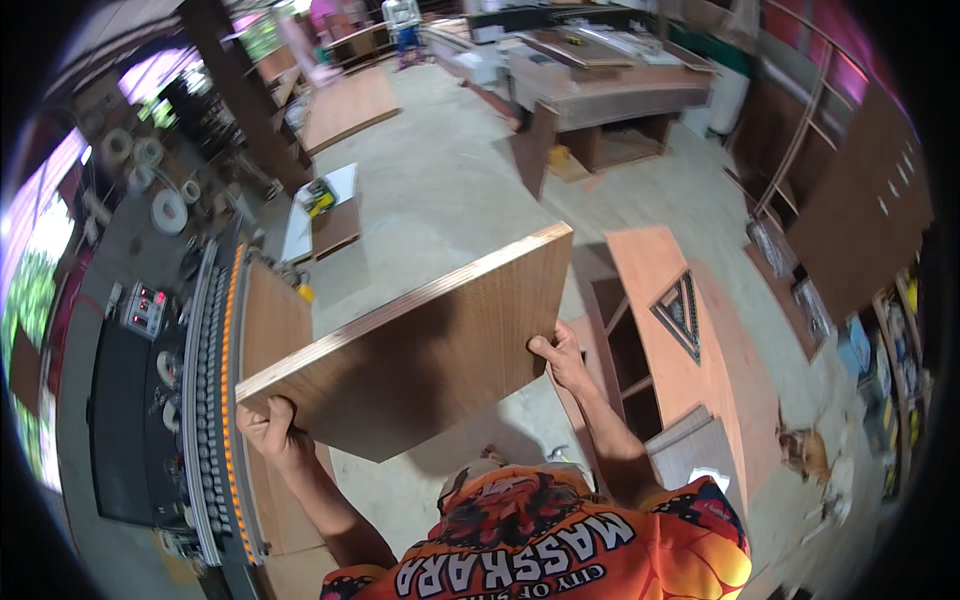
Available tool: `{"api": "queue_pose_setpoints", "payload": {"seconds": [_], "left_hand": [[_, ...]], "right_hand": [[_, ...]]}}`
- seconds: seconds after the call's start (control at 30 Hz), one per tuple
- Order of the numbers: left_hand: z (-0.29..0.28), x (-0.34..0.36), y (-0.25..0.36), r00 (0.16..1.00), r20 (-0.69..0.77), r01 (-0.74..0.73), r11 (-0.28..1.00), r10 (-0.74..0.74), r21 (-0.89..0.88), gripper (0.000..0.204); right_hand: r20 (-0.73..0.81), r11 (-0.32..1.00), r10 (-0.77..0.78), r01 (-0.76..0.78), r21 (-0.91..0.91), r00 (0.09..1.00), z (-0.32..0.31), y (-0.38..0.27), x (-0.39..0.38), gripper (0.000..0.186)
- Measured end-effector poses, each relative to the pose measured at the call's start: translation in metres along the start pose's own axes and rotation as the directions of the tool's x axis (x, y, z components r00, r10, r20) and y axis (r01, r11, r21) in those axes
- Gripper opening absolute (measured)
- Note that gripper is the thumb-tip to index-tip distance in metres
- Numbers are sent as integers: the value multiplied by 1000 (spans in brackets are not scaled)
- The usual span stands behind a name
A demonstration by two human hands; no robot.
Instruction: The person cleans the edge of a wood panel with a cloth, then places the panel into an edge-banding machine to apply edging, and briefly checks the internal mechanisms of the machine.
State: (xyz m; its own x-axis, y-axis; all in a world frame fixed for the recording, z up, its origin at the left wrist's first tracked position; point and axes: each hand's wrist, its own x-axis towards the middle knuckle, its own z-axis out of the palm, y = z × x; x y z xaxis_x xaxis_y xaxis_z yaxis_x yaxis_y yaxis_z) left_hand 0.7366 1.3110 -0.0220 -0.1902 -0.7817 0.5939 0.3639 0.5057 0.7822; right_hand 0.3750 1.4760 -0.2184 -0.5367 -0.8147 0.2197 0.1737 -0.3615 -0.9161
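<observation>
A brown wood-grain plywood panel (430,350) is held up in front of me, tilted, with its pale layered edge on top running higher toward the right. My left hand (272,428) grips its left end, thumb on the near face and fingers behind. At the right end my right hand (562,356) clasps the edge the same way, thumb on the face. The fingers behind the panel are mostly hidden. The panel's lower corner hangs above the floor in front of my body.
Left stands a long machine (212,400) with a roller track and control box (145,308). Right lies a wooden cabinet (640,290) bearing a black triangular square (680,315). A yellow-green power tool (320,198) rests on boards ahead. Beyond is a workbench (620,100); an animal (806,452) is at lower right.
</observation>
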Motion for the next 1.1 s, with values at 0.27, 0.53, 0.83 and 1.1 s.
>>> {"api": "queue_pose_setpoints", "payload": {"seconds": [0.27, 0.53, 0.83, 1.1], "left_hand": [[-99, 103, -61, 949, -313, 77, 984, -23, 162, 44], [-138, 230, -137, 909, -407, 232, 918, -88, 322, 36], [-236, 310, -381, 714, -687, 593, 640, -136, 489, 39], [-321, 355, -583, 307, -908, 795, 601, -286, 79, 27]], "right_hand": [[112, 934, 171, -197, 296, 979, 142, 98, 149, 50], [332, 861, 228, -349, 369, 915, 235, 207, 309, 44], [205, 816, 540, -567, 110, 816, 324, 316, 551, 49], [68, 637, 766, -742, -210, 639, 377, 446, 734, 68]]}}
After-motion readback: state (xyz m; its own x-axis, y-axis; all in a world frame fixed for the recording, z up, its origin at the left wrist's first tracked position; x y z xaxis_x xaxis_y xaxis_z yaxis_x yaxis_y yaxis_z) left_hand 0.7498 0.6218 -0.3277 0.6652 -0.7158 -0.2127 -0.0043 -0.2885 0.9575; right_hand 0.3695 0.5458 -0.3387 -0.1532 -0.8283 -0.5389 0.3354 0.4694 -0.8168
